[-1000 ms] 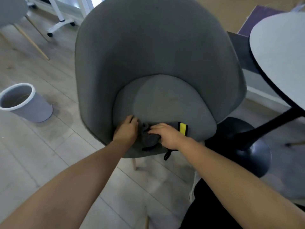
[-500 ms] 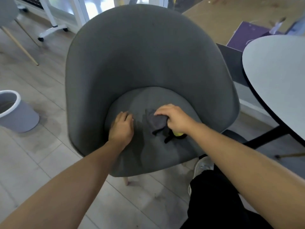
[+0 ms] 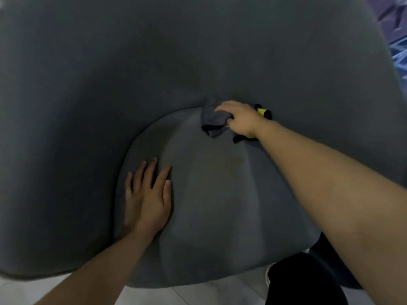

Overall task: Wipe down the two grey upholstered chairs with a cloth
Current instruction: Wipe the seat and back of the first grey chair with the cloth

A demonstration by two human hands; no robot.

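One grey upholstered chair [image 3: 92, 89] fills almost the whole head view, its curved back wrapping round the seat cushion [image 3: 215, 205]. My right hand [image 3: 240, 118] grips a bunched grey cloth [image 3: 212, 119] with black and yellow trim and holds it at the back of the seat, where cushion meets backrest. My left hand [image 3: 147, 197] rests flat on the left side of the cushion, fingers straight and spread. The second chair is out of view.
A strip of pale floor [image 3: 198, 292] shows below the seat's front edge. My dark trouser leg [image 3: 308, 280] stands at the lower right. A purple patch [image 3: 394, 25] peeks past the chair's upper right edge.
The view has closed in on the chair. My right hand has slid the cloth from the seat's front to its back. My left hand has opened flat on the cushion.
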